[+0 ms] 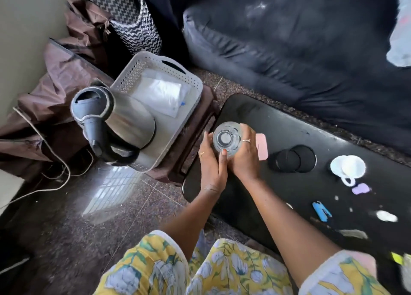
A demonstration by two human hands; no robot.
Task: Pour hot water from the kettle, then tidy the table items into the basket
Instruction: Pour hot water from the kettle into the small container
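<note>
The person wears a yellow dress point(222, 272) printed with pale blue flowers and green leaves, short sleeves edged white; rings sit above the dress on both hands.

Daylight glares off the floor point(111, 190); edges blur and bend.

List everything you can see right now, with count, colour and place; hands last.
kettle: 1, steel and black, in the basket
basket: 1, grey, on a brown stool left of the table
white packet: 1, in the basket
glass: 1, clear, table's left end
table: 1, black
coasters: 2, black, mid-table
cup: 1, white, right
sofa: 1, dark, behind
left hand: grip on glass
right hand: grip on glass
</note>
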